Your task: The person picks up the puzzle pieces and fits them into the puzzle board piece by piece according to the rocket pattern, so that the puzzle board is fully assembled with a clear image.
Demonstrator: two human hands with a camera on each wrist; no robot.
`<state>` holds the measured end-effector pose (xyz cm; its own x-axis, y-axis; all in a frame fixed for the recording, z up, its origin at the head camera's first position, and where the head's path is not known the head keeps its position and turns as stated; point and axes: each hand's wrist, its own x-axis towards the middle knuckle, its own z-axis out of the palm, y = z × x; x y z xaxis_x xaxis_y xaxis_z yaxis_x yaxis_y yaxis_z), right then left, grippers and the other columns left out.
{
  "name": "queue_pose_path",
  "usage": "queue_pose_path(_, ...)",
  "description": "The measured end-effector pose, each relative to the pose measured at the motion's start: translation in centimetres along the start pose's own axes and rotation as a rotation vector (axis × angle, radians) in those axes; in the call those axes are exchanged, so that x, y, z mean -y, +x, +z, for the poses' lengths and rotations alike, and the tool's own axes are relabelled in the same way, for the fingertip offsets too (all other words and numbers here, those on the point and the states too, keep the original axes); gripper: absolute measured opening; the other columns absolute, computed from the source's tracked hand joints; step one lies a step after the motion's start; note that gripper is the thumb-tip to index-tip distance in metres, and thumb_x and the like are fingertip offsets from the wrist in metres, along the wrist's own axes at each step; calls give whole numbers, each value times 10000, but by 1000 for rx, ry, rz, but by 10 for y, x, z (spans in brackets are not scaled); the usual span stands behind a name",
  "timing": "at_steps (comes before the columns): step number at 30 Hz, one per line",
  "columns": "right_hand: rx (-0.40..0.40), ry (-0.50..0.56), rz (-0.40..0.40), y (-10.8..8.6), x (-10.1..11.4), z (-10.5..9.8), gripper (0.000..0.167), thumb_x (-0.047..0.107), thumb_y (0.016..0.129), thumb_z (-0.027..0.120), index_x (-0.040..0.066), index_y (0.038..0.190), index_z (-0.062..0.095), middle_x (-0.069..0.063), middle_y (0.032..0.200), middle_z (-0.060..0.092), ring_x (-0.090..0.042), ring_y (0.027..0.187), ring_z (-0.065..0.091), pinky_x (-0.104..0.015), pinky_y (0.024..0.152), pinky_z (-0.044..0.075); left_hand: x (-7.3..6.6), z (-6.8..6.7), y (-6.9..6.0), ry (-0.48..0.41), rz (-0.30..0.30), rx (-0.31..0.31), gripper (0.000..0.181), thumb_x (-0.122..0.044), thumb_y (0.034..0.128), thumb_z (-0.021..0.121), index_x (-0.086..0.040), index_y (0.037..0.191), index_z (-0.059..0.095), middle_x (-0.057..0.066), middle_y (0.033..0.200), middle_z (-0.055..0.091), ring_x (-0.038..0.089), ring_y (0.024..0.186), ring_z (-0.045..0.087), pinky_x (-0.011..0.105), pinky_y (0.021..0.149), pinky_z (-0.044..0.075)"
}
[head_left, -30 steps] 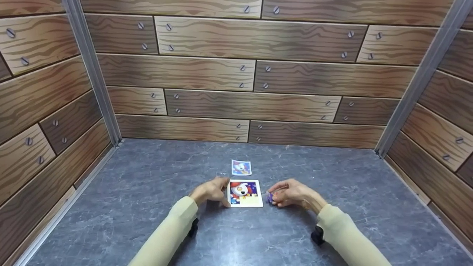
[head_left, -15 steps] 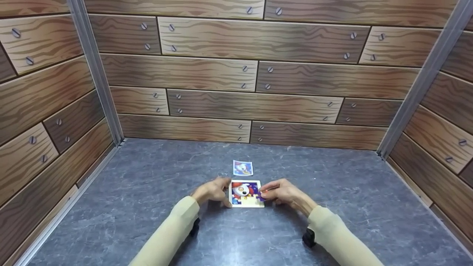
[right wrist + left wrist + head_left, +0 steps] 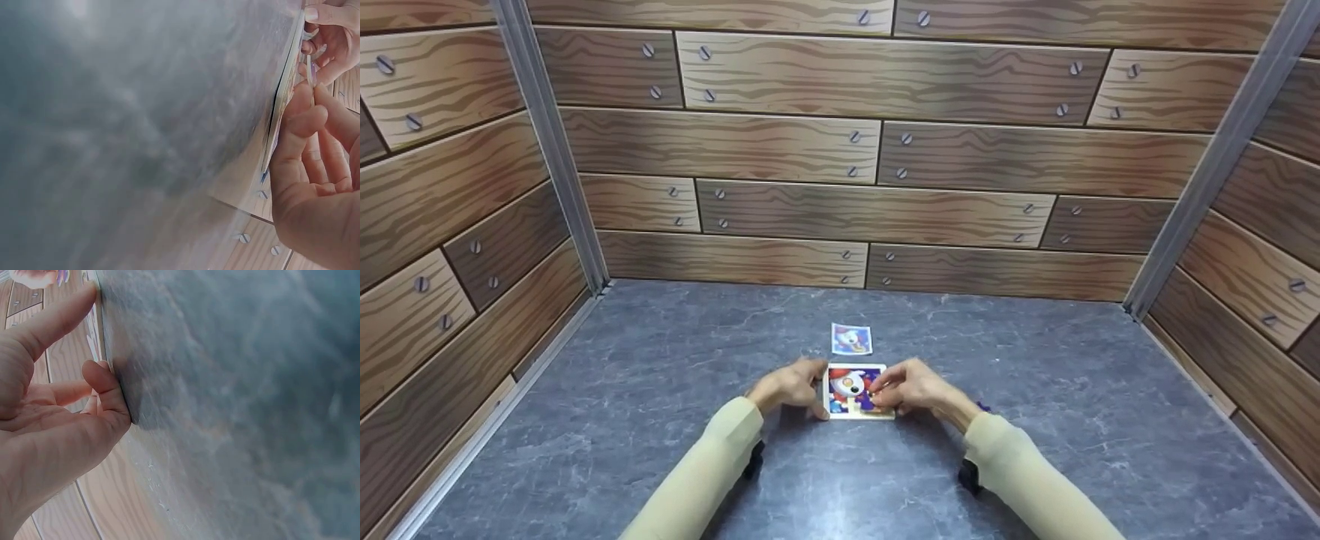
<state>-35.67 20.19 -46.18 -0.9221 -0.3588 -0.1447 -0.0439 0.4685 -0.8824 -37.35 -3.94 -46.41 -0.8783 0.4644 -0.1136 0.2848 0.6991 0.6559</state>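
Observation:
A small jigsaw puzzle in a white-rimmed tray lies flat on the table, showing a white-faced cartoon figure with red on a purple ground. Thumb and fingers of my left hand hold the tray at its left side; one finger looks bent against the edge in the left wrist view. Over the tray's lower right part, my right hand pinches a purple jigsaw piece between thumb and fingertips. The piece looks tilted, seen nearly edge-on in the right wrist view. Whether it touches the tray cannot be told.
Behind the tray lies a picture card with a similar cartoon. A small purple thing shows on the table beside my right wrist. Wood-patterned walls enclose the grey marbled table at back and sides.
My right hand has moved left from beside the tray to over its lower right part, carrying the jigsaw piece. The left hand has stayed at the tray's left side.

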Motion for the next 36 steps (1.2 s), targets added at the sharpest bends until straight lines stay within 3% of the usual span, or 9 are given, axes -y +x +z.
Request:
queue_pose_path(6,17,-22,-47,7,3,6,206,9,779,775,-63,965,725,-18,731,693,-68,562,582,-185,477,484,-1,-1,-1,10,14,1,603,-75,652,879,-33,1183,596,150,1165,599,300,1124,520,476,1040,416)
queue_pose_path(14,-7,-84,-54,11,8,14,154,-30,766,763,-48,918,741,-32,733,691,-67,510,511,-173,446,439,-2,-1,-2,-13,-33,12,627,-87,660,876,-57,1215,586,120,1174,582,279,1123,499,478,1055,395)
queue_pose_path(21,-49,-179,-82,14,14,18,147,-16,741,780,-25,885,757,-23,714,696,-46,506,491,-160,445,406,-1,-2,-1,-21,4,3,580,-48,660,864,-22,1166,581,143,1147,607,299,1110,527,475,1044,412)
queue_pose_path(29,-120,-323,-106,12,16,21,148,39,703,823,61,844,783,-4,749,723,-56,642,528,-200,582,411,-1,-1,0,-4,22,-2,518,-55,651,877,-32,1085,596,108,1077,606,247,1043,504,436,1007,423)
queue_pose_path(36,-120,-338,-88,13,16,23,142,41,701,826,81,830,781,3,752,726,-58,663,558,-209,612,436,-2,-1,0,-3,-3,2,579,-73,656,879,-21,1152,586,134,1145,603,284,1120,512,449,1041,411)
